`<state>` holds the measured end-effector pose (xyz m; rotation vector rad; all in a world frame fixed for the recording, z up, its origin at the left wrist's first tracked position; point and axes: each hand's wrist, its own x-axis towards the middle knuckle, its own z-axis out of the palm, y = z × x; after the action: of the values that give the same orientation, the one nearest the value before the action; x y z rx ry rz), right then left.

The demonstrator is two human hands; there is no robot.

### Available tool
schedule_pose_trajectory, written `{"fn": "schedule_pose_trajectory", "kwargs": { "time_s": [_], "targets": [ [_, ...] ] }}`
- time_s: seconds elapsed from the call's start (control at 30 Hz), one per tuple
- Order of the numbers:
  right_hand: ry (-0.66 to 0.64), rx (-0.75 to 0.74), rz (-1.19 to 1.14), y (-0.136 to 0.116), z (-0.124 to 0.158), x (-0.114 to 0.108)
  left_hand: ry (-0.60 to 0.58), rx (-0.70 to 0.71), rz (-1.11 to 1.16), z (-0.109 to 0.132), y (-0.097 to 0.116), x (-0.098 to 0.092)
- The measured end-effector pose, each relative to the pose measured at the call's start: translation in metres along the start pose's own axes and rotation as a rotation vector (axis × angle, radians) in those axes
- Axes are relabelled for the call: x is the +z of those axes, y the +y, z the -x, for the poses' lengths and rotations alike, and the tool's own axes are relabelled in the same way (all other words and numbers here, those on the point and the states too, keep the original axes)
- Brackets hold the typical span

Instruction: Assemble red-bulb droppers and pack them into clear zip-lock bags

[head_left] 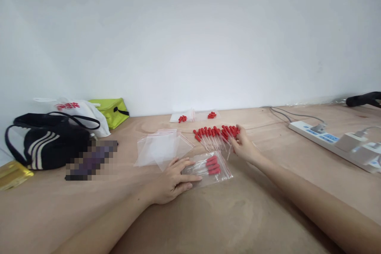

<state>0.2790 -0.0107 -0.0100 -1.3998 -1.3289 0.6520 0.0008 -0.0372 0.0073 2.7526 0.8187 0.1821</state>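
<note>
My left hand (pixel 175 178) lies with its fingers spread over the left part of a clear zip bag (pixel 224 180). Inside that bag are several glass-looking droppers with red bulbs (pixel 213 165). My right hand (pixel 242 147) is closed at the right end of a row of loose red-bulbed droppers (pixel 210 133). A dropper stem (pixel 229 153) slants down from its fingers, whose tips are partly hidden. Left of the row, flat clear zip bags (pixel 162 147) lie overlapping in a loose stack.
Near the wall lie two bags with red-bulbed droppers (pixel 182 119) (pixel 212 115). A white power strip (pixel 327 139) with plugs and cords stands at right. At left are a black striped bag (pixel 53 143), a white plastic bag (pixel 89 117), a lime-green bag (pixel 111 113) and a pixelated object (pixel 92 160).
</note>
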Motion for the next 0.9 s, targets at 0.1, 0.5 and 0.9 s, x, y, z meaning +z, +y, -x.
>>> {"fn": "schedule_pose_trajectory", "kwargs": {
  "time_s": [0.1, 0.5, 0.9],
  "targets": [
    [-0.036, 0.054, -0.28, 0.007, 0.025, -0.003, -0.004, 0.009, -0.013, -0.001, 0.0, 0.0],
    [-0.095, 0.124, -0.47, 0.006, 0.045, 0.012, -0.003, 0.005, -0.042, 0.0, 0.001, -0.001],
    [-0.077, 0.266, -0.602, 0.002, 0.045, 0.003, 0.014, -0.001, -0.022, 0.0, -0.004, 0.003]
  ]
}}
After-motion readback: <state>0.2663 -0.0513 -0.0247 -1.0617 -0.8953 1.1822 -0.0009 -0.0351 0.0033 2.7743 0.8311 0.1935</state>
